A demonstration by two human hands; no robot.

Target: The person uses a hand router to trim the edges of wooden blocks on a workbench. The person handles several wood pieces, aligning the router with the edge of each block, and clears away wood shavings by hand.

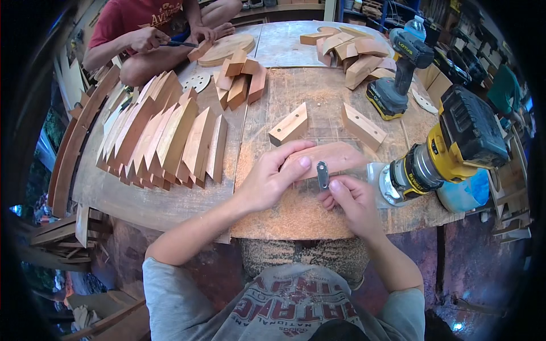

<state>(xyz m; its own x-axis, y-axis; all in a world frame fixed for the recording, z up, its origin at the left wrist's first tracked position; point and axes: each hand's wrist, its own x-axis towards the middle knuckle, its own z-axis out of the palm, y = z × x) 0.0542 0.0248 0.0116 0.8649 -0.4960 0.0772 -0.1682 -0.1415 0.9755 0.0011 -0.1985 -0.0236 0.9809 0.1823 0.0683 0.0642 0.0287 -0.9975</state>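
Observation:
My left hand (270, 179) grips a reddish wooden block (335, 156) with angled ends, thumb on top and fingers behind it. In my right hand (352, 204) a small, flat grey metal piece (323, 175) with a rounded end and holes is pinched between thumb and fingers. It is held upright against or just in front of the block's near edge; whether they touch I cannot tell. Beyond the hands lie two similar wooden blocks, one at left (289, 124) and one at right (364, 126), each with two drilled holes.
A yellow-and-black power tool (432, 153) stands right of my right hand, with a cordless drill (401, 74) behind it. Rows of cut blocks (153, 136) fill the left, and more blocks (350, 51) are piled at the back. Sawdust covers the table (278, 221). Across it, a person (136, 40) works wood.

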